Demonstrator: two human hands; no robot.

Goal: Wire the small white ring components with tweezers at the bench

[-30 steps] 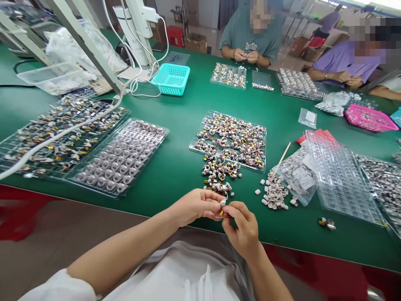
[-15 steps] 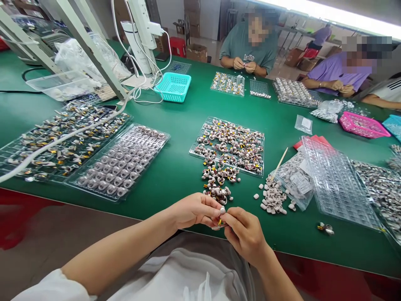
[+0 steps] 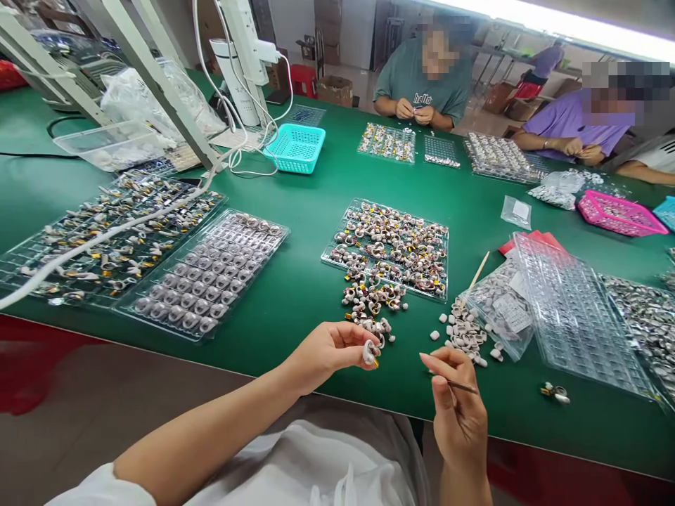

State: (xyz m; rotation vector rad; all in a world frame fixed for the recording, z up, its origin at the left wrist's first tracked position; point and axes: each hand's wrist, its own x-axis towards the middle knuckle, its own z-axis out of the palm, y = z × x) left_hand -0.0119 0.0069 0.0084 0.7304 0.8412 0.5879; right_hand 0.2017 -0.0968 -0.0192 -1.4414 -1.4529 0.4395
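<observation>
In my left hand point(image 3: 331, 351), near the table's front edge, a small pale rounded electronic part point(image 3: 370, 353) with a yellow strip is pinched between thumb and fingers. My right hand point(image 3: 460, 404) is apart from it, to the right, with a thin dark pointed tool point(image 3: 462, 386) held between thumb and fingers; its exact kind is unclear. Just beyond my left hand lies a loose pile of similar parts point(image 3: 375, 299). A heap of small pale caps point(image 3: 465, 330) sits just past my right hand.
Behind the pile stands a clear tray of parts point(image 3: 393, 242). At left are a tray of ring-like pieces point(image 3: 203, 274) and a fuller tray point(image 3: 116, 232), crossed by a white cable point(image 3: 95, 235). An empty-celled clear tray point(image 3: 574, 316) lies right. Co-workers point(image 3: 422, 84) sit opposite.
My hands were together over the part. My right hand has since moved away to the right with the thin tool, while the part stays in my left hand.
</observation>
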